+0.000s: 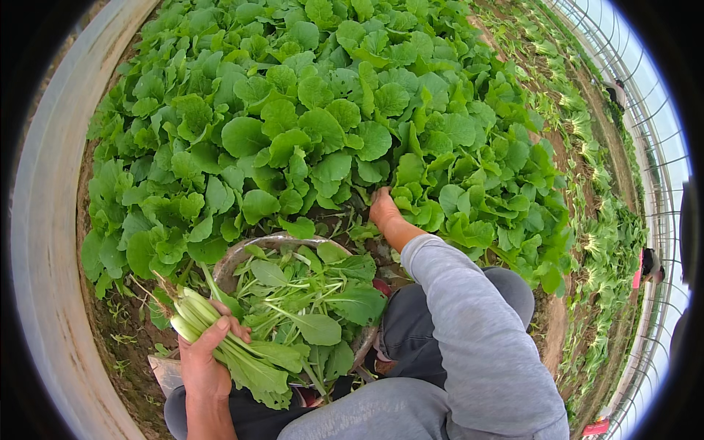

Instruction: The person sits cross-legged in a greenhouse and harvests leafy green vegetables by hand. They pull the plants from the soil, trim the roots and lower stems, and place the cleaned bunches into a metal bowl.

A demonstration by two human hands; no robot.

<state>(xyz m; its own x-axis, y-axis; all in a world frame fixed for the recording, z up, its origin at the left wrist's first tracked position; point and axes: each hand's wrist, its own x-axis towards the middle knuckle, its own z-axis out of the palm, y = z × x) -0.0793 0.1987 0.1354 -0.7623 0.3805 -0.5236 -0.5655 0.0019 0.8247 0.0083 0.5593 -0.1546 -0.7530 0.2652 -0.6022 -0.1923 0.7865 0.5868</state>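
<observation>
My left hand (212,346) is closed round a bunch of leafy greens (192,316), with its pale stems and roots pointing up and left and its leaves hanging down to the right. A round basin (225,269) full of loose green leaves (319,329) stands between my knees, just right of that bunch. My right hand (383,204) reaches in at the base of the standing leafy plants (410,170), beyond the basin. Its fingertips are hidden among the leaves, so what they touch does not show.
Dense leafy plants (319,126) fill the bed ahead. Plastic sheeting (49,220) curves along the left. Rows of pulled greens (591,242) lie on soil at the right, beside the greenhouse's ribbed wall (663,220). Two people are partly seen near that wall.
</observation>
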